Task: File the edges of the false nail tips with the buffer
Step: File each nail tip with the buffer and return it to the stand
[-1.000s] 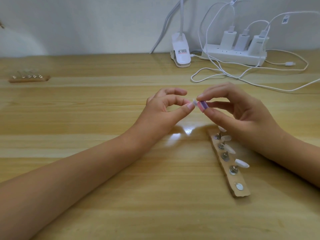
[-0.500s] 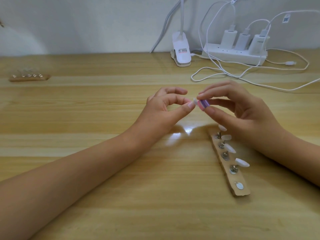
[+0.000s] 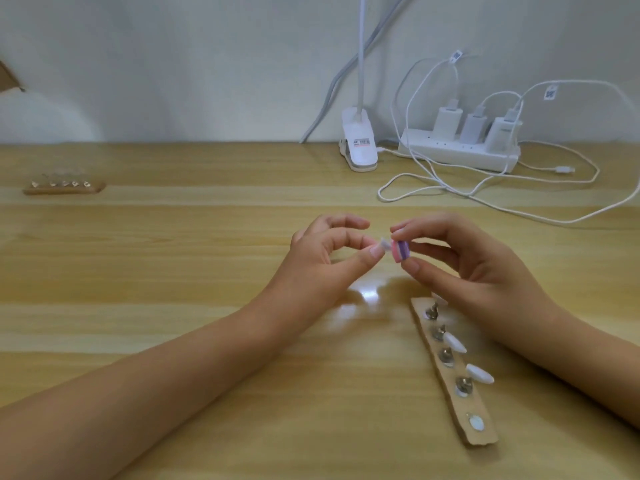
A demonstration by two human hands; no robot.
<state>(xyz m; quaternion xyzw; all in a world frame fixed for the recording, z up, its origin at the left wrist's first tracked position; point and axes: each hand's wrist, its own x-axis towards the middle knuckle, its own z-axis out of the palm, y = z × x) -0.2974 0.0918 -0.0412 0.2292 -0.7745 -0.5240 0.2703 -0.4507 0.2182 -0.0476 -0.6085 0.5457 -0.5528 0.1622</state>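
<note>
Over the middle of the wooden table, my left hand (image 3: 322, 258) pinches a small white false nail tip (image 3: 142, 242) between thumb and forefinger. My right hand (image 3: 464, 268) pinches a small pink, white and purple buffer block (image 3: 505, 252) between thumb and fingers, its pink face touching the tip. Below my right hand lies a cardboard strip (image 3: 453, 372) with a row of metal studs; two of them carry white nail tips (image 3: 479, 373), and the stud nearest me is bare.
A second strip with small holders (image 3: 64, 186) lies at the far left. At the back stand a white clip lamp base (image 3: 358, 145) and a white power strip (image 3: 457, 152) with three chargers. Loose white cables (image 3: 485, 194) trail over the table's back right.
The buffer has shifted slightly in my right hand against the nail tip. Both hands stay in about the same place.
</note>
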